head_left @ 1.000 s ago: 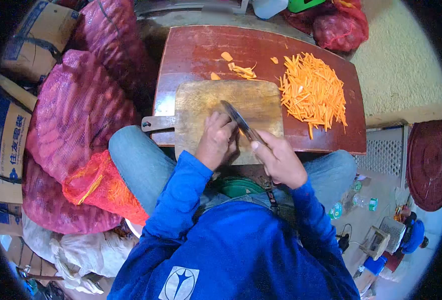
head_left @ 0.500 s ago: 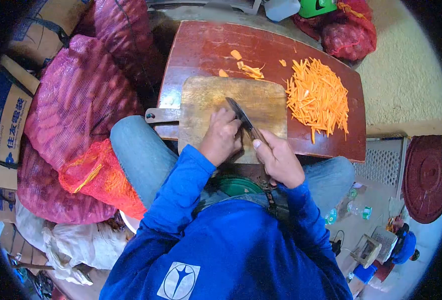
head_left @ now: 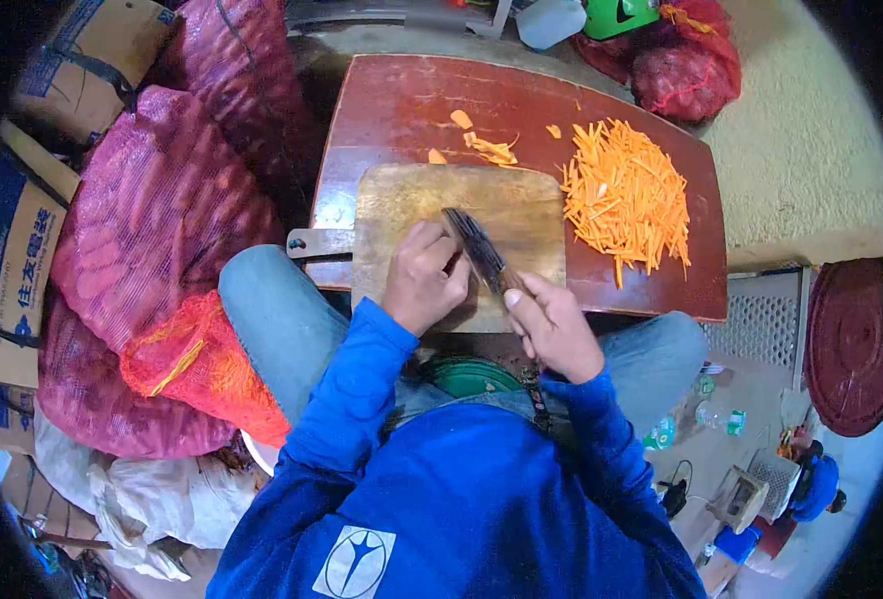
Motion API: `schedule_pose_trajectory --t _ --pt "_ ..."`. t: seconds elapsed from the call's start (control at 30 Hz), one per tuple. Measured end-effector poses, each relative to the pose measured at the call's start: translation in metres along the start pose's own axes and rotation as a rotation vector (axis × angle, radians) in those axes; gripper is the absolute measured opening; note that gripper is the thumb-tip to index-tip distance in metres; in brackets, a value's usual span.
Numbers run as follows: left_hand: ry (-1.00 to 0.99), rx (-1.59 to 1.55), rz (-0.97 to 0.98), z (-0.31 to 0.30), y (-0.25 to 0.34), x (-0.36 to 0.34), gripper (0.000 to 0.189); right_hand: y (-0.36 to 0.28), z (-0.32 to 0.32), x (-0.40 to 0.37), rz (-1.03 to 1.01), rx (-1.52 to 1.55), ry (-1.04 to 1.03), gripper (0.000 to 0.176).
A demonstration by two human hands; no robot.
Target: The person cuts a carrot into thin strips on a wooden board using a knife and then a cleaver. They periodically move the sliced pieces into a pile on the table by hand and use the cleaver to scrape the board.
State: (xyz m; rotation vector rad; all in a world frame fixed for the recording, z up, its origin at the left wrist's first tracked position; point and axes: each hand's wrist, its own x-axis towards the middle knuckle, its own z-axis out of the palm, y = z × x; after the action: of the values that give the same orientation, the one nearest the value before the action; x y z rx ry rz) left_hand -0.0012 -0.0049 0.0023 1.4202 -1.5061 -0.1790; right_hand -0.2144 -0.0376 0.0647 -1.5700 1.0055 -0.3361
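My right hand [head_left: 559,327] is wrapped round the wooden handle of a knife [head_left: 478,247]. The dark blade slants up and to the left over a worn wooden cutting board [head_left: 531,215], its broad face turned partly upward. Close beside the blade, my left hand [head_left: 426,280] rests over the board with its fingers curled in. Whatever those fingers may hold is hidden beneath them. To the right lies a heap of orange carrot strips [head_left: 626,195]. A few carrot scraps [head_left: 489,149] lie just beyond the board.
The board rests on a red-brown low table [head_left: 402,100]. A flat metal handle [head_left: 322,244] juts out at its left. Purple mesh sacks [head_left: 152,220] and an orange-red net bag [head_left: 207,354] crowd my left side. Another red net sack [head_left: 686,75] sits behind the table, and a perforated metal panel [head_left: 761,314] stands right.
The knife has rolled, so more of its blade face shows. My left hand has drawn slightly left, away from the blade. The whole view has shifted a little.
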Motion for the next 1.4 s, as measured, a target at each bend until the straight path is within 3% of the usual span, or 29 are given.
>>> schedule_pose_trajectory --t 0.1,0.17,0.23,0.33,0.43,0.57,0.63,0.7,0.73,0.8,0.9,0.97,1.0,1.07,1.17,1.27,1.4 --pt "-0.012 0.05 -0.028 0.002 -0.008 -0.003 0.005 0.013 -0.031 0.007 0.05 -0.093 0.072 0.032" --pt "-0.082 0.141 0.025 0.004 -0.013 -0.004 0.008 0.012 -0.06 0.013 0.067 0.036 0.145 0.028" --pt "-0.094 0.193 0.054 0.007 -0.014 -0.005 0.009 0.02 -0.081 0.023 0.016 -0.021 0.331 0.027" --pt "-0.116 0.248 0.086 0.005 -0.013 -0.003 0.009 0.007 -0.1 0.02 0.011 0.012 0.34 0.028" --pt "-0.128 0.251 0.081 0.004 -0.01 -0.002 0.008 -0.008 -0.074 0.008 -0.03 0.038 0.339 0.027" --pt "-0.131 0.254 0.074 0.004 -0.009 -0.001 0.007 0.02 -0.07 0.011 -0.002 0.061 0.115 0.023" --pt "-0.148 0.26 0.065 0.003 -0.01 -0.001 0.007 0.02 -0.069 0.01 0.024 0.042 0.192 0.023" --pt "-0.164 0.268 0.06 0.002 -0.008 0.0 0.006 0.014 -0.068 0.006 -0.361 -0.507 0.54 0.019" --pt "-0.123 0.183 0.037 0.003 -0.005 0.002 0.007 0.011 -0.069 0.001 -0.364 -0.505 0.547 0.019" --pt "-0.089 0.094 0.024 0.006 0.005 0.012 0.008 0.008 -0.071 -0.012 -0.502 -0.808 0.513 0.022" --pt "-0.024 -0.032 -0.024 0.013 0.028 0.034 0.012 0.004 -0.067 -0.027 -0.444 -0.933 0.39 0.026" --pt "-0.051 0.034 0.19 0.021 0.043 0.059 0.024 0.006 -0.065 -0.032 -0.453 -0.964 0.367 0.026" --pt "-0.054 0.037 0.193 0.028 0.05 0.069 0.024 0.006 -0.064 -0.035 -0.447 -1.009 0.35 0.026" --pt "-0.243 0.165 0.361 0.048 0.063 0.09 0.038 0.007 -0.063 -0.038 -0.441 -1.054 0.343 0.026" --pt "-0.399 0.27 0.399 0.096 0.055 0.111 0.042 0.01 -0.068 -0.044 -0.467 -1.102 0.377 0.026" --pt "-0.341 0.398 0.526 0.139 0.042 0.133 0.034 0.017 -0.075 -0.049 -0.402 -1.092 0.442 0.025" --pt "-0.259 0.36 0.523 0.159 0.022 0.144 0.024 0.029 -0.079 -0.06 -0.338 -1.027 0.507 0.026"
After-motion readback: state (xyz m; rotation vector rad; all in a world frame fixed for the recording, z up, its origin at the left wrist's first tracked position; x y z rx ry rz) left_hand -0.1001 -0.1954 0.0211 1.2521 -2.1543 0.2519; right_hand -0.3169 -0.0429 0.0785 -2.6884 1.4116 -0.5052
